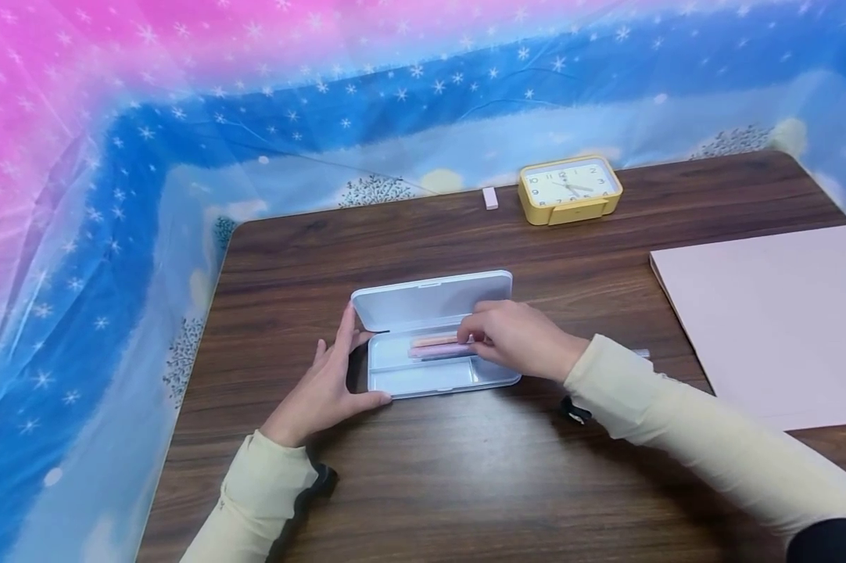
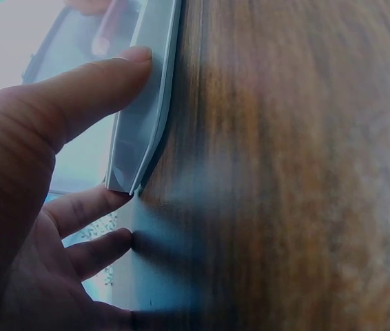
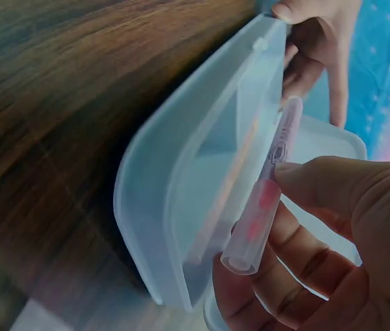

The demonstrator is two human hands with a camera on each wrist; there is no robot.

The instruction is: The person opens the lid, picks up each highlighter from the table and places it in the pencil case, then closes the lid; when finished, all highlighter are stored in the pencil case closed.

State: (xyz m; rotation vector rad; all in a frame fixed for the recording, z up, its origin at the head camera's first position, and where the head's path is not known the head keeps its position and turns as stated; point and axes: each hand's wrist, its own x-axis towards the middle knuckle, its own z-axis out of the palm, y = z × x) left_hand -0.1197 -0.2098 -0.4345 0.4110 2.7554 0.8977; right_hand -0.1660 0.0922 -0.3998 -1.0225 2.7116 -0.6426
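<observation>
A white pencil case (image 1: 423,379) stands on the table with its hinged lid (image 1: 437,301) raised. My left hand (image 1: 328,383) is at its left end, the thumb (image 2: 105,79) on the front wall and the index fingertip up by the lid's corner, fingers spread and fairly straight. Over the right half of the case, my right hand (image 1: 525,336) pinches a translucent pink pen (image 3: 257,214) between thumb and fingers. A slim orange-pink pen (image 1: 433,341) lies in the rear compartment. The right hand hides part of the case's right end.
A yellow alarm clock (image 1: 571,191) stands at the table's back edge, beside a small white and pink block (image 1: 490,198). To the right lies a large pale pink pad (image 1: 768,328). A clear object (image 1: 642,353) pokes out behind the right sleeve. Snowflake-patterned cloth (image 1: 395,86) hangs behind the table.
</observation>
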